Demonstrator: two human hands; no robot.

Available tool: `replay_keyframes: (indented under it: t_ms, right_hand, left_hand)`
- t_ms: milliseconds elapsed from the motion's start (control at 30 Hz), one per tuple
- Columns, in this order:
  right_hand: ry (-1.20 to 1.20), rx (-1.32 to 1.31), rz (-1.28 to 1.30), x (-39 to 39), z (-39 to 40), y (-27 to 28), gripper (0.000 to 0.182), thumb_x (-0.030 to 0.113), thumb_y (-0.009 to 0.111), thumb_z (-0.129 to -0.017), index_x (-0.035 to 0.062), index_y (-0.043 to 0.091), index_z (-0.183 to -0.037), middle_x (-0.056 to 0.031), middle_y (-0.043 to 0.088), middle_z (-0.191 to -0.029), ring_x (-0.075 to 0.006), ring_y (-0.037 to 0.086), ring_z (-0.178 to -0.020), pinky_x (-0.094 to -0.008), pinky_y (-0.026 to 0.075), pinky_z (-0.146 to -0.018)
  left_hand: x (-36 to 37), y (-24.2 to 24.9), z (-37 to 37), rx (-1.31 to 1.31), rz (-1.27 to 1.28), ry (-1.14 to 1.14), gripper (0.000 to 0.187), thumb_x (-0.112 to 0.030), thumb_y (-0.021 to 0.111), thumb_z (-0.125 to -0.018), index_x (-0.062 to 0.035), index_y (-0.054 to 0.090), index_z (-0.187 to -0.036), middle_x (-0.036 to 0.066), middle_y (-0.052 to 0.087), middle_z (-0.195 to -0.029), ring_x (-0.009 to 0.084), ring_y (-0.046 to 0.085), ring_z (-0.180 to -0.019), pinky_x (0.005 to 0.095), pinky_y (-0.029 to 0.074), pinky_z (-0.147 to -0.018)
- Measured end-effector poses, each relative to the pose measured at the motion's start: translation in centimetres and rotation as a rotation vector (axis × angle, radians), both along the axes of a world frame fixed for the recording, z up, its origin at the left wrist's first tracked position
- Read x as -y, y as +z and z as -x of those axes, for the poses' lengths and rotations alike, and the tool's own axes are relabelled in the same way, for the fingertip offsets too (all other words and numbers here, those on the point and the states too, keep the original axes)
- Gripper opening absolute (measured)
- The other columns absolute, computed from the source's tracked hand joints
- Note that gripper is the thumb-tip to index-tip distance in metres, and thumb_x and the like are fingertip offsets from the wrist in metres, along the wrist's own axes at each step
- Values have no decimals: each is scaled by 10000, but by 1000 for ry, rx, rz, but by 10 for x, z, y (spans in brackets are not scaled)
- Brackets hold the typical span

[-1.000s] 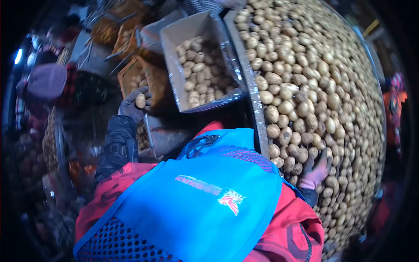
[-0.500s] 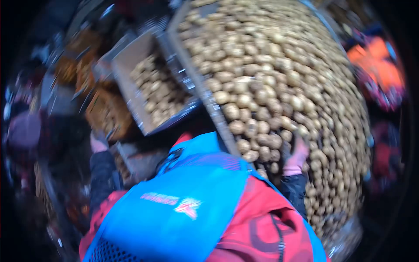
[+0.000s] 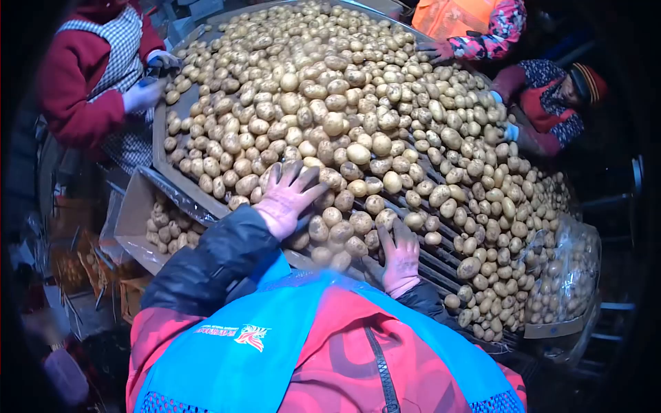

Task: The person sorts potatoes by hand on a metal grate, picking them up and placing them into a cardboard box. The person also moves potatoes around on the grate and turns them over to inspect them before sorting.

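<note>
A broad heap of potatoes [image 3: 334, 124] covers the slatted sorting table [image 3: 441, 272] in front of me. My left hand [image 3: 284, 203], in a pink glove with darkened fingers, lies palm down on the near side of the heap, fingers spread. Closer to my body, my right hand [image 3: 401, 261] wears the same kind of glove. Its fingers are apart and rest against potatoes beside the dark slats. Between the two hands sits a small cluster of loose potatoes [image 3: 337, 234]. Neither hand grips a potato.
A carton lined with plastic [image 3: 138, 213] holds potatoes at the left, below the table's raised rim [image 3: 165, 155]. Another plastic-lined carton [image 3: 561, 327] stands at the right, filled with potatoes. Three co-workers stand around the far sides, some with gloved hands [image 3: 142, 95] at the heap.
My view has swung left-to-right across the scene and sharpened. My left hand has come from beside an orange-brown container onto the heap. My right hand stays among the potatoes.
</note>
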State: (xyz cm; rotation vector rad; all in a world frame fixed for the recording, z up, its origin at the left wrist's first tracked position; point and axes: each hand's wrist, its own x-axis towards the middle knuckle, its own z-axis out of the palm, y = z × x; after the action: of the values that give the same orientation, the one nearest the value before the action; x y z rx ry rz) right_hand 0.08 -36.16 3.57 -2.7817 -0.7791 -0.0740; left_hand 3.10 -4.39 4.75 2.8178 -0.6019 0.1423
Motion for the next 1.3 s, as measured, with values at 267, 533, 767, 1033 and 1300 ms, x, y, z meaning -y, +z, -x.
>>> replay_keyframes:
  t_ms: [267, 533, 767, 1033, 1300]
  right_hand:
    - [-20, 23, -39, -14, -9, 3, 677, 445, 763, -790, 78, 599, -1334, -277, 502, -1353, -468, 504, -1238, -566, 415, -1028]
    - [-75, -68, -70, -13, -13, 4, 661, 467, 743, -809, 81, 611, -1329, -241, 518, -1368, -459, 501, -1250, -565, 408, -1043]
    - [-82, -73, -88, -16, -17, 4, 620, 472, 734, -817, 75, 633, -1282, -263, 507, -1386, -458, 512, -1243, -564, 407, -1039]
    - [-106, -67, -65, -20, -13, -2, 675, 455, 782, -778, 60, 605, -1296, -268, 496, -1395, -449, 473, -1296, -562, 388, -1066]
    - [-100, -34, -74, -22, -13, 0, 655, 420, 776, -787, 49, 606, -1300, -269, 499, -1383, -467, 485, -1270, -565, 395, -1063]
  left_hand:
    - [-6, -4, -120, -162, 11, 238, 672, -268, 701, -873, -360, 452, -1490, 168, 429, -1507, 412, 331, -1455, 711, 292, -1097]
    - [-17, -17, -226, -52, -229, 305, 562, -403, 673, -894, -416, 504, -1430, 96, 461, -1504, 402, 355, -1430, 773, 299, -1027]
    - [-36, -33, -274, -19, -317, 539, 520, -292, 509, -981, -306, 458, -1498, 112, 366, -1600, 377, 314, -1481, 748, 255, -1109]
    - [18, -12, -180, -288, -121, 134, 621, -287, 522, -975, -16, 355, -1508, 245, 399, -1537, 400, 401, -1424, 672, 277, -1151]
    - [-98, -8, -235, 112, -16, 336, 455, -217, 569, -934, -127, 566, -1380, 188, 576, -1392, 387, 555, -1275, 459, 463, -1061]
